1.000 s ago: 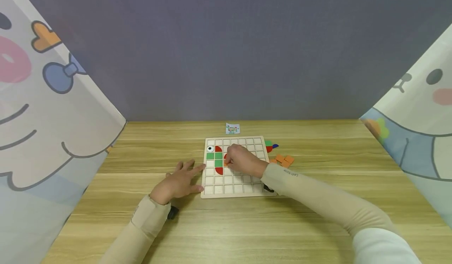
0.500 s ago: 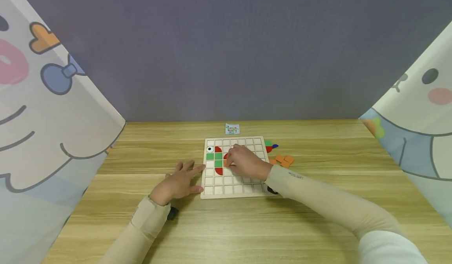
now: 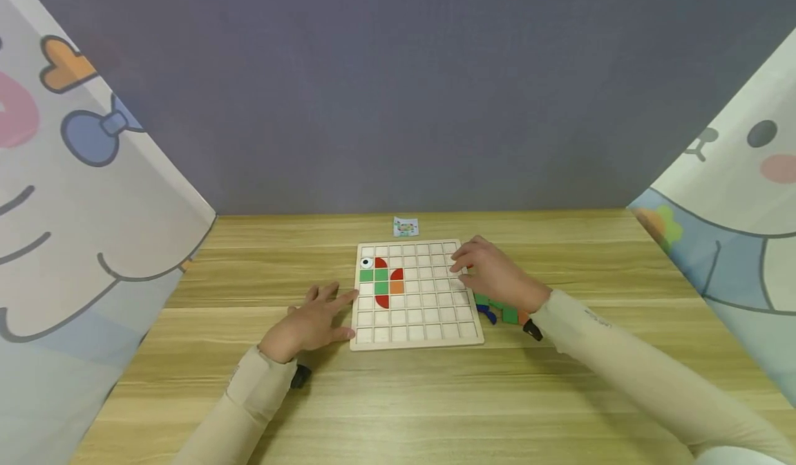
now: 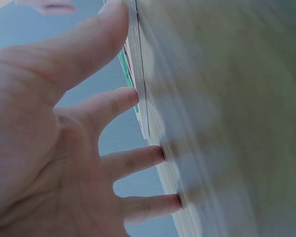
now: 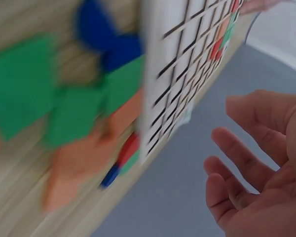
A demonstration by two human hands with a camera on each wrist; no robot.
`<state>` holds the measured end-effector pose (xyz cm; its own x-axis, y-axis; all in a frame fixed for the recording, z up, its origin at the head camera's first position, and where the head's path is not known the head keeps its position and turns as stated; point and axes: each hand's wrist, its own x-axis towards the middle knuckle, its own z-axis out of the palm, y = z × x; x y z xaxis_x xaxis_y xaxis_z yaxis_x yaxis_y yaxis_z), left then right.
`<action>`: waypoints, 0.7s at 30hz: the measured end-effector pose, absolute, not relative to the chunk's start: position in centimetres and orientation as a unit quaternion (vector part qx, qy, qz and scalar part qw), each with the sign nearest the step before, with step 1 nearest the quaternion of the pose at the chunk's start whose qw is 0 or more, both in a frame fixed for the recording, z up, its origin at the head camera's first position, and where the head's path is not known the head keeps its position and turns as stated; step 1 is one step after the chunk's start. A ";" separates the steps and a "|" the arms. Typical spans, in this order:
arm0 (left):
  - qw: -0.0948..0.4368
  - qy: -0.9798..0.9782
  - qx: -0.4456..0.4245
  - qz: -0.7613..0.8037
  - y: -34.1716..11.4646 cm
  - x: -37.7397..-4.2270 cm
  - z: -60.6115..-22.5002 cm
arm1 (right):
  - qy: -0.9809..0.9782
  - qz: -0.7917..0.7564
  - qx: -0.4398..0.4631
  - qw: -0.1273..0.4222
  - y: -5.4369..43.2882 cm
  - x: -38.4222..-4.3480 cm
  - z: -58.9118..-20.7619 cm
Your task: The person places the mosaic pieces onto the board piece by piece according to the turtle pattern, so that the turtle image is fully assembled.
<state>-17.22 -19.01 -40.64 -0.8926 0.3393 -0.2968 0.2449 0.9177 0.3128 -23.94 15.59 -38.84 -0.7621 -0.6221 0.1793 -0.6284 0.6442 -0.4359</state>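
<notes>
A pale wooden grid board (image 3: 435, 316) lies on the table. On its left part sit a white eye piece (image 3: 367, 262), green squares (image 3: 381, 288), red quarter-round pieces (image 3: 382, 302) and one orange square (image 3: 396, 287). My left hand (image 3: 307, 327) spreads its fingers, with thumb and index finger at the board's left edge, as the left wrist view also shows. Over the board's right edge hovers my right hand (image 3: 497, 271), fingers loosely bent and nothing between them. In the right wrist view a gap separates the right fingertips from the board.
Loose pieces lie right of the board: green squares (image 5: 22, 86), blue pieces (image 5: 96, 24), orange pieces (image 5: 71, 163) and a red one (image 5: 128, 148). The right forearm partly covers them in the head view. A small picture card (image 3: 406, 227) lies behind the board.
My right hand has let go of the orange square, now lying in a grid cell, and moved right to the board's edge. The left hand stays at the left edge.
</notes>
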 end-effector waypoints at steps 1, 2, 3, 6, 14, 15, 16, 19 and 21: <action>0.175 0.963 0.152 0.136 -19.0 -17.2 -40.6 | -0.906 0.246 0.344 0.008 16.2 -23.9 -38.9; 0.176 0.963 0.151 0.136 -19.1 -17.2 -40.6 | -0.905 0.250 0.344 0.009 16.8 -23.9 -38.9; 0.175 0.963 0.151 0.137 -19.1 -17.2 -40.6 | -0.905 0.249 0.345 0.010 17.3 -23.9 -39.0; 0.174 0.963 0.152 0.140 -19.1 -17.1 -40.6 | -0.904 0.241 0.352 0.017 18.7 -24.1 -39.4; 0.171 0.962 0.156 0.143 -19.1 -17.1 -40.6 | -0.911 0.195 0.362 0.020 22.2 -24.2 -40.9; 0.171 0.962 0.155 0.143 -19.1 -17.1 -40.6 | -0.912 0.189 0.364 0.021 22.5 -24.1 -41.1; 0.172 0.962 0.155 0.144 -19.1 -17.1 -40.6 | -0.912 0.186 0.365 0.021 22.8 -24.0 -41.2; 0.173 0.962 0.153 0.147 -19.1 -17.1 -40.6 | -0.912 0.187 0.365 0.023 23.4 -23.8 -41.6; 0.173 0.962 0.155 0.146 -19.1 -17.1 -40.6 | -0.911 0.191 0.364 0.025 23.7 -23.6 -41.8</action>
<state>-17.15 -19.05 -40.56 -0.8921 0.3489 -0.2872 0.2477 0.9090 0.3352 -23.64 23.71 -41.80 -0.7332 -0.6542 0.1856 -0.6736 0.6613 -0.3301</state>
